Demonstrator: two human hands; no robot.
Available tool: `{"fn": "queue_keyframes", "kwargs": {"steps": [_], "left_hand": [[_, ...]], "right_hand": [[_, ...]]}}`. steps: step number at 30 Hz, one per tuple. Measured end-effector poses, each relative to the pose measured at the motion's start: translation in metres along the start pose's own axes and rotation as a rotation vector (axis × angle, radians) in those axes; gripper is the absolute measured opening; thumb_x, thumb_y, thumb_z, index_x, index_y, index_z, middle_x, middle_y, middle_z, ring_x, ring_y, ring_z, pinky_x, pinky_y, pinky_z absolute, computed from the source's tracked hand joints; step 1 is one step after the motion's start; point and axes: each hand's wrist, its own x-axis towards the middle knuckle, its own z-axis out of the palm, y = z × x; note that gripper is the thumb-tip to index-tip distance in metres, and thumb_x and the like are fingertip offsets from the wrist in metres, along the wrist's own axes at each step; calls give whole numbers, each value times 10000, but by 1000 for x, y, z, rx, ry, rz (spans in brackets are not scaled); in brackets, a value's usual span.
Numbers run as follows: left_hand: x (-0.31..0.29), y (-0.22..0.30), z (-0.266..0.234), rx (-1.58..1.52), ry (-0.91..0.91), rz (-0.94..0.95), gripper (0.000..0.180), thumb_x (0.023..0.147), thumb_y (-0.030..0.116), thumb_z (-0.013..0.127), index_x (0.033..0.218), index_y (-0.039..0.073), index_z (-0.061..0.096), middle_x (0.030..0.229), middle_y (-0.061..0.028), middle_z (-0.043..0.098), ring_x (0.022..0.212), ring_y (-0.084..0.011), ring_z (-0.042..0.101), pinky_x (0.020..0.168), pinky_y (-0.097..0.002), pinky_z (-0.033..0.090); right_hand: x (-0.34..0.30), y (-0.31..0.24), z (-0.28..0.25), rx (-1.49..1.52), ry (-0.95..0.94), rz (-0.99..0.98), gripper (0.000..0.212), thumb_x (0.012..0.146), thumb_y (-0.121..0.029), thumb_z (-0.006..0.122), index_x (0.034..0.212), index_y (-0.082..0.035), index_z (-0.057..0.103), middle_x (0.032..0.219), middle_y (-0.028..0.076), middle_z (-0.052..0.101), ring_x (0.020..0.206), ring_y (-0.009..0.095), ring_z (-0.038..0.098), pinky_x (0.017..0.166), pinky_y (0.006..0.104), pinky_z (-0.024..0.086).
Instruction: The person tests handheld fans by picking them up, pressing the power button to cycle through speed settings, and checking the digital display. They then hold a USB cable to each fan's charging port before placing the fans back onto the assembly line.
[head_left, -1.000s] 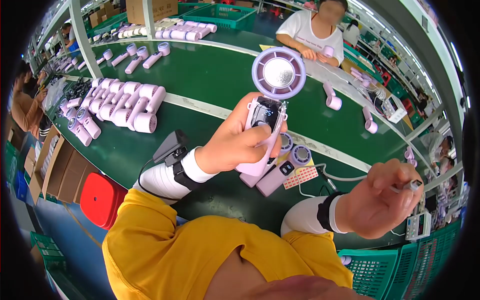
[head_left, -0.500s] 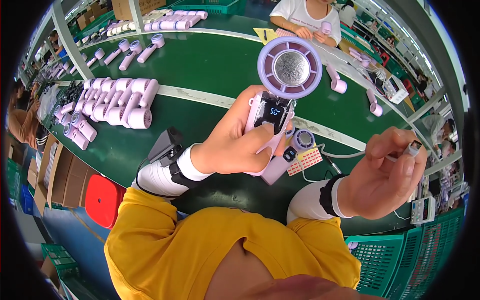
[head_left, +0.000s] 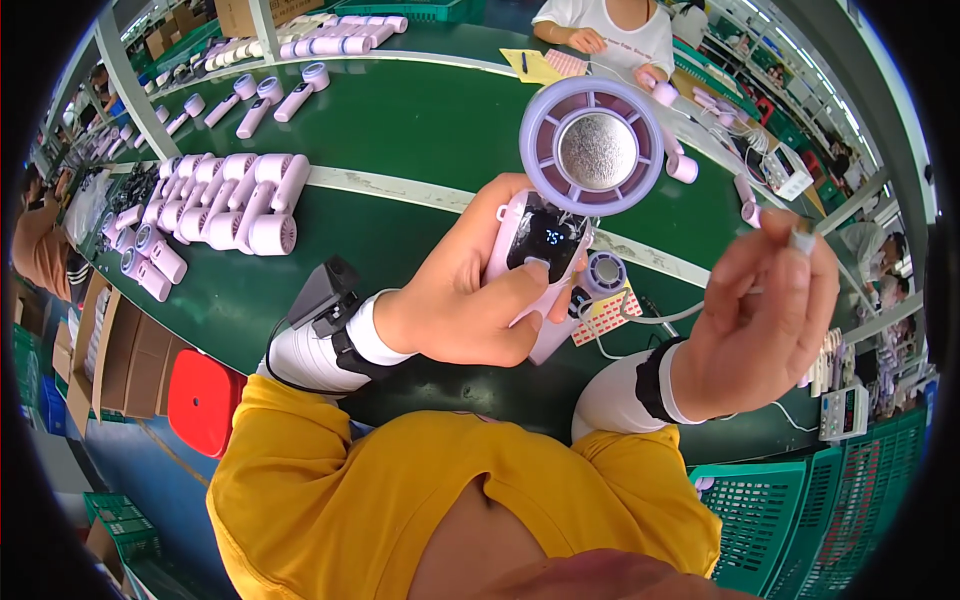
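Observation:
A lilac handheld fan (head_left: 590,150) with a round ringed head and silver centre is in my left hand (head_left: 450,290). My fingers wrap its handle, and the thumb presses at the button below a lit black display (head_left: 550,236). On the right, my right hand (head_left: 762,320) is raised, pinching the plug (head_left: 802,238) of a pale cable between thumb and fingers, apart from the fan. Beneath the held fan, a second lilac fan (head_left: 605,274) lies on the green table, partly hidden by my left hand, beside a sheet of red stickers (head_left: 606,318).
Rows of lilac fans (head_left: 232,205) lie on the table's left. Across the table, a person in a white shirt (head_left: 620,40) works near more fans. A red stool (head_left: 203,402) and cardboard boxes (head_left: 130,350) stand at left, green crates (head_left: 750,515) at lower right.
The digits on the fan's display have changed. My right hand has moved slightly left and up with the plug, and the held fan has come a little nearer.

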Motion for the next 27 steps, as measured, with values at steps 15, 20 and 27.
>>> {"fn": "queue_keyframes", "kwargs": {"steps": [15, 20, 27], "left_hand": [[-9, 5, 14, -32, 78, -166, 281, 573, -54, 519, 839, -27, 435, 740, -102, 476, 604, -195, 460, 577, -257, 416], [-8, 2, 11, -36, 86, -223, 235, 559, -35, 557, 777, -25, 468, 699, -99, 481, 593, -213, 456, 577, -261, 417], [1, -24, -23, 1009, -184, 330, 384, 582, 73, 633, 912, -23, 461, 748, -90, 517, 569, -207, 493, 501, -289, 414]], "right_hand": [[13, 24, 13, 161, -461, 179, 396, 824, -270, 520, 1064, 36, 445, 930, 76, 504, 806, 125, 487, 692, 206, 384], [4, 19, 19, 118, -259, 59, 480, 799, -344, 500, 1055, 56, 433, 920, 105, 512, 817, 144, 504, 689, 227, 406], [-9, 2, 26, 87, -189, -71, 605, 750, -468, 433, 974, 94, 437, 841, 151, 538, 750, 176, 543, 642, 238, 442]]}}
